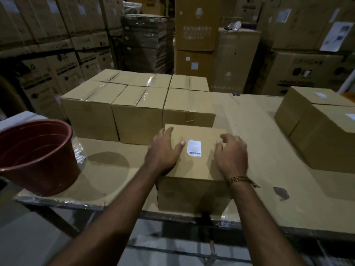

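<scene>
A plain brown cardboard box with a small white barcode label on its top stands at the lower centre of the frame, on the near edge of a counter covered with flat brown cardboard sheets. The left hand lies flat on the left part of the box top, its grip open, fingers straight and spread, thumb pointing toward the label. The right hand is over the right part of the top, its grip also open and holding nothing, fingers loosely bent downward; whether the fingertips touch the cardboard cannot be told. A beaded brown bracelet circles the right wrist. The label lies between the two hands.

Just behind the box, toward the centre of the frame, taped brown cartons in rows stand side by side, the nearest one touching or almost touching it. At the left edge a reddish-brown plastic bucket stands open on the counter. At the right edge are two more labelled cartons. Tall stacks of printed warehouse cartons fill the top of the frame.
</scene>
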The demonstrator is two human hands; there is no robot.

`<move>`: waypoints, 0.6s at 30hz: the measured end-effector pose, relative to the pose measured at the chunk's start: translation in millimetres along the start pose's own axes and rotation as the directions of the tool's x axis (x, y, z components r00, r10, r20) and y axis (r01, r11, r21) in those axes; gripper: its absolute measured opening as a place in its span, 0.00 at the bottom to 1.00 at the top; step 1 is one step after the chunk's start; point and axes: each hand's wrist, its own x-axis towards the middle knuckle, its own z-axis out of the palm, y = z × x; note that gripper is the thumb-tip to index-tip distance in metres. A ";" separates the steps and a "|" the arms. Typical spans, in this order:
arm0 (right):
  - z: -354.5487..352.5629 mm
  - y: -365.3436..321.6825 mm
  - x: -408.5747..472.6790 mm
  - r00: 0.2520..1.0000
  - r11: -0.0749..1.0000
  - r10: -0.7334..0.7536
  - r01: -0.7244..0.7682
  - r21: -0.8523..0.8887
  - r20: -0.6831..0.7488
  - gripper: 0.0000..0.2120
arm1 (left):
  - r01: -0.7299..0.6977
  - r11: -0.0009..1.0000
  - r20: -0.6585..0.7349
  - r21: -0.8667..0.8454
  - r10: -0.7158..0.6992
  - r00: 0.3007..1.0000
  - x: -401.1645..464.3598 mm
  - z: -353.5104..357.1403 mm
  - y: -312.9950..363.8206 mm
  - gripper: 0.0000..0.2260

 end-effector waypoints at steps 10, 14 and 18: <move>41.0 -15.5 28.4 0.960 0.991 -0.092 0.113 -0.066 0.264 0.11 | -0.077 0.993 0.154 0.091 0.062 0.986 23.1 12.1 -3.3 0.41; 43.4 -9.9 28.7 0.965 0.991 -0.112 0.127 -0.048 0.238 0.12 | -0.074 0.994 0.181 0.082 0.058 0.982 20.0 14.9 -8.2 0.43; 46.2 -6.5 24.0 0.968 0.989 -0.136 0.145 -0.028 0.211 0.13 | -0.076 0.993 0.186 0.085 0.059 0.981 18.2 14.4 -8.7 0.43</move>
